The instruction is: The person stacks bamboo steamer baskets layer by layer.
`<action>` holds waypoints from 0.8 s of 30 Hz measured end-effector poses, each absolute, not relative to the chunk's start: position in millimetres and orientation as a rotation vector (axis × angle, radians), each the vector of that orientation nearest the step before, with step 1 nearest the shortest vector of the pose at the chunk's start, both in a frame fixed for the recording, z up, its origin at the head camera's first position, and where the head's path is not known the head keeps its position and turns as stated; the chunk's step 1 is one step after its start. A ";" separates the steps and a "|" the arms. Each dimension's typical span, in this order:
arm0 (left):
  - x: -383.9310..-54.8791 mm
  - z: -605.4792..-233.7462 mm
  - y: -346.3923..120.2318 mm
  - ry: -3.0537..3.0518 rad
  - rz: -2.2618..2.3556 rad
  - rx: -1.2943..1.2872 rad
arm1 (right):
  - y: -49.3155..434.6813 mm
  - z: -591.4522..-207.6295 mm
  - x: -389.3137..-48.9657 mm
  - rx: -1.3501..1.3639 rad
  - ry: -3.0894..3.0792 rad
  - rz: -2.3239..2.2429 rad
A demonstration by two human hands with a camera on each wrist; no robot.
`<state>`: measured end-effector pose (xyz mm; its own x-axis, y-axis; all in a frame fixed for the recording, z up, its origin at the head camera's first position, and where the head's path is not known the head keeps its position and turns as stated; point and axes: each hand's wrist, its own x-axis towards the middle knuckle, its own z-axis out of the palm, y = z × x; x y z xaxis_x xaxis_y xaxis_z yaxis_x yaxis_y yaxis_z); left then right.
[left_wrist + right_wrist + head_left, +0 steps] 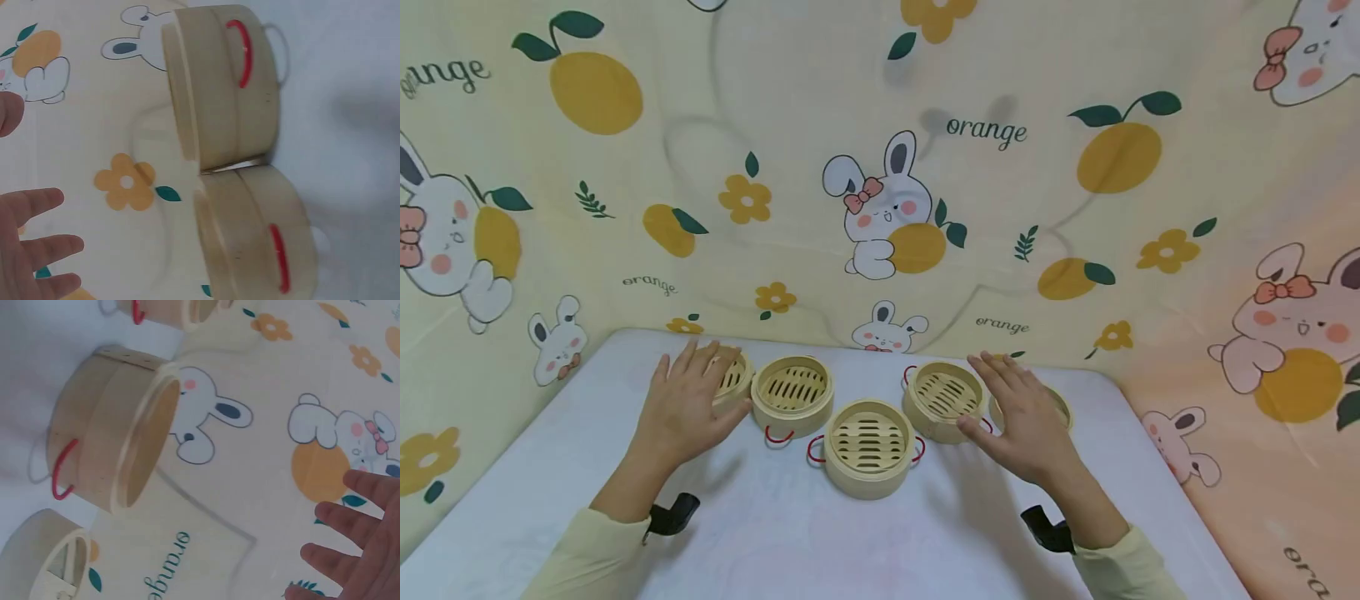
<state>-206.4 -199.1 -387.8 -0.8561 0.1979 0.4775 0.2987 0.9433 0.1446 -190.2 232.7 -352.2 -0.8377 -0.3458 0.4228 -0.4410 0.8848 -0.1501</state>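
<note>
1. Head view: Five round bamboo steamer baskets formed a shallow V across the middle of the frame on a white table [820,554]. The center basket [870,446] sat lowest, its slatted inside facing up and its red handles looped at either side. A person's left hand [688,408] spread wide, fingers straight, over part of the far-left basket [737,379], just left of the second basket [793,392]. The right hand [1026,425], also wide with thumb held apart, partly covered the far-right basket [1062,404] beside the fourth basket [945,400]. A cloth [805,83] printed with rabbits and oranges filled the upper frame.

2. Left wrist view: Straight, parted fingers [53,251] showed at lower left, apart from two baskets standing close together, one at upper center and one at lower center, each with a red handle.

3. Right wrist view: Fanned fingers reached in from lower right, well apart from a basket at center left. Parts of two more baskets showed at top and lower left.
</note>
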 end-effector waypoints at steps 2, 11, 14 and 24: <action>-205.8 -391.8 -201.6 -2.631 -0.286 -0.355 | 231.7 -356.3 -191.3 0.590 -2.645 0.362; -206.6 -402.0 -205.3 -2.637 -0.295 -0.347 | 227.7 -375.8 -192.9 0.653 -2.683 0.796; -208.0 -403.8 -206.3 -2.625 -0.293 -0.350 | 225.2 -383.8 -193.5 0.662 -2.703 0.935; -211.0 -409.7 -209.7 -2.635 -0.281 -0.321 | 210.4 -414.3 -193.5 0.708 -2.755 1.230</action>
